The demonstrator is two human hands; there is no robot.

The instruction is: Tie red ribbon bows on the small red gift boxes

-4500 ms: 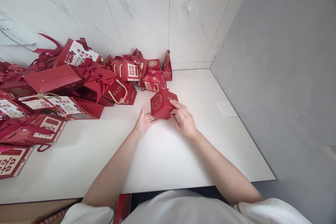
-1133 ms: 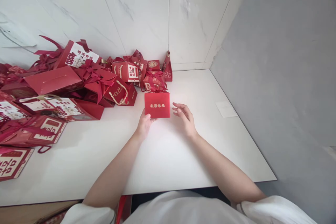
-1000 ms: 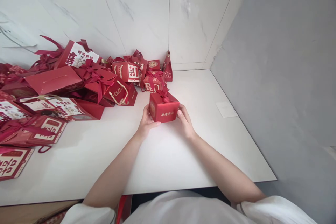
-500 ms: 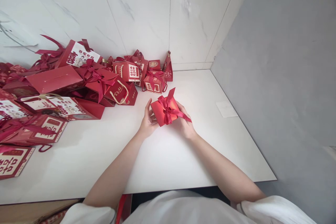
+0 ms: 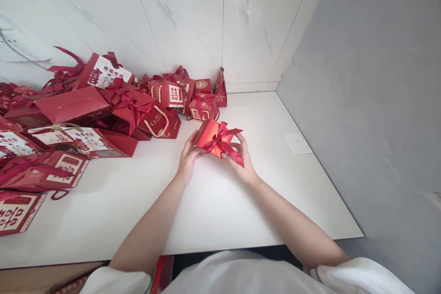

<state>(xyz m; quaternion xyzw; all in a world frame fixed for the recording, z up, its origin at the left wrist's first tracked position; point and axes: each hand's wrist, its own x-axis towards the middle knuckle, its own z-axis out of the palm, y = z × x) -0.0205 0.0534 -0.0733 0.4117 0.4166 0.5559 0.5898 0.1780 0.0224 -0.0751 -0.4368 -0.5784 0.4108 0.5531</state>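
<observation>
A small red gift box [image 5: 208,135] with a ribbon bow [image 5: 217,138] on its top is held between both hands, over the middle of the white table [image 5: 220,206]. My left hand [image 5: 188,158] grips the box's left side, fingers curled round it. On the other side, my right hand [image 5: 244,161] holds the box's right edge, its thumb near the ribbon's lower tail and its fingers partly hidden behind the ribbon. The box is turned and tilted, its bow facing up toward me.
Many red gift boxes [image 5: 74,105] with ribbons and cord handles are heaped at the left. A smaller group, including a ribboned box [image 5: 202,106], stands by the tiled wall [image 5: 186,18]. A pale paper slip [image 5: 296,144] lies at right, beside a grey wall [image 5: 372,92].
The red box has turned in my hands, so its bow's tails now point to the right. My left hand has shifted slightly left, and my right thumb has come onto the front edge.
</observation>
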